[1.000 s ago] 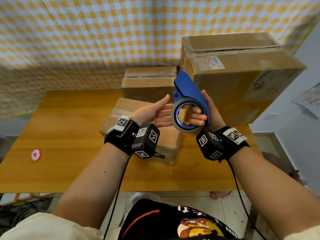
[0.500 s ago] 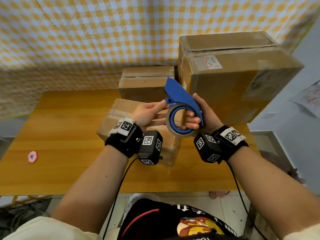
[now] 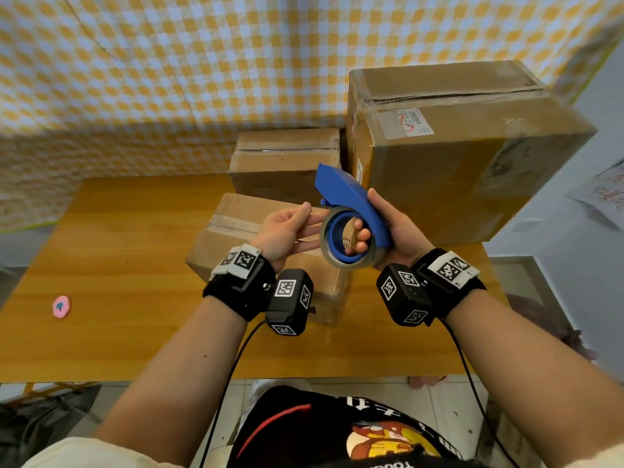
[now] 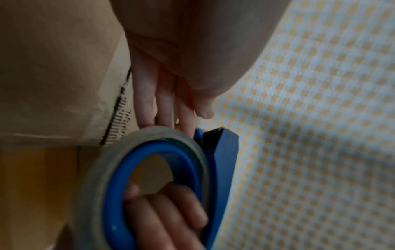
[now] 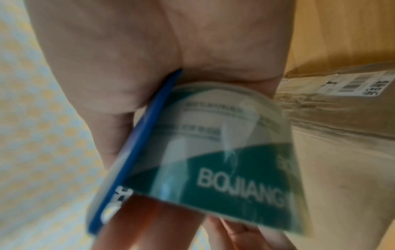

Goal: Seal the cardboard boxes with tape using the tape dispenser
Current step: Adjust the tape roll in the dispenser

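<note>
- Both hands are raised in front of the person's chest, above the near edge of the wooden table (image 3: 111,265), each wrist strapped with a black band bearing printed square markers.
- The right hand (image 3: 393,228) grasps the blue tape dispenser (image 3: 351,201): its fingers are hooked through the hollow of the roll and its thumb lies along the outer side of the blue body.
- The roll of tape (image 3: 347,263) sits on the dispenser's round blue hub, its face turned toward the left hand; from the right wrist a green label with white lettering shows through the clear tape.
- The left hand (image 3: 287,231) is released, its fingers straight and close together, their tips touching the rim of the roll just below the dispenser's blade end.
- Just beyond and under the hands, a low cardboard box (image 3: 229,238) lies on the table, a strip of tape across its top.
- Past that one, behind the left hand, stands a second small box (image 3: 287,157).
- Beyond the right hand, a big box (image 3: 472,157) rises higher than the others, with a white shipping label on its front.
- Well off to the left of the left hand, a small pink round thing (image 3: 61,307) lies on the table.
- Farthest back hangs a yellow-and-white checked cloth (image 3: 202,62).
</note>
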